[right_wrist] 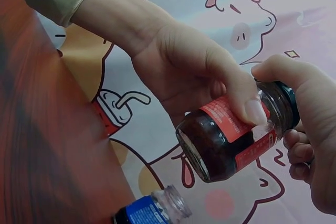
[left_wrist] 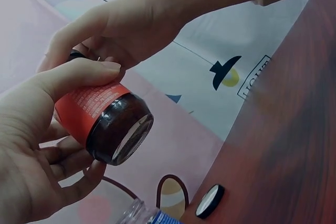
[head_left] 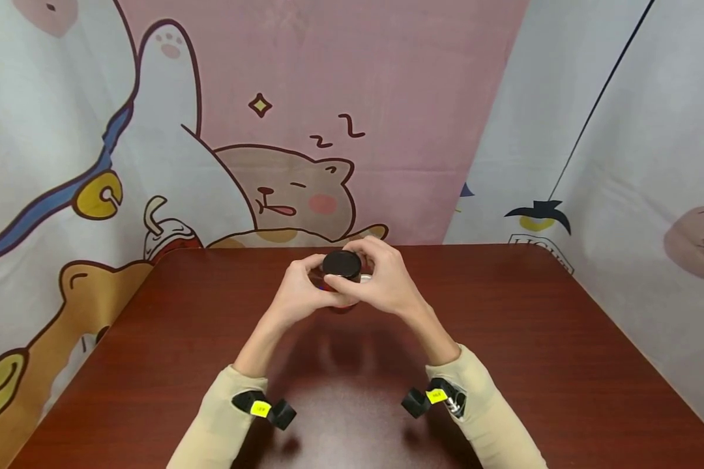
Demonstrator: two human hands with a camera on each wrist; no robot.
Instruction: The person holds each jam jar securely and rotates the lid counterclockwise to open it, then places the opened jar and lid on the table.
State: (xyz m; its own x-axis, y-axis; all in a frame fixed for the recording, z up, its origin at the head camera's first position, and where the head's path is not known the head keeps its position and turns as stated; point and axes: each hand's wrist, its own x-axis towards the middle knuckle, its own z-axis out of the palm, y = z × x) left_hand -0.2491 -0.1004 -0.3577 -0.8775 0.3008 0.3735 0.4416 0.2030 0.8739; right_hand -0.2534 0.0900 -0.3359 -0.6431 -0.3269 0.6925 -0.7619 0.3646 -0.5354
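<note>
Above the table, a glass jar (left_wrist: 119, 129) with a red label and dark contents is held tilted between both hands. The left hand (head_left: 298, 296) grips its body, thumb laid over the label. Around the black lid (head_left: 342, 263) at the jar's top curl the thumb and fingers of the right hand (head_left: 384, 277). In the right wrist view the lid (right_wrist: 287, 103) sits on the jar's neck, partly covered by the right hand.
Beyond the hands, a second glass jar (right_wrist: 149, 211) with a blue label stands uncapped on the brown table (head_left: 211, 339). A loose lid (left_wrist: 210, 201), black-rimmed and white inside, lies near it. Printed cloth (head_left: 387, 98) hangs behind the table and along its sides.
</note>
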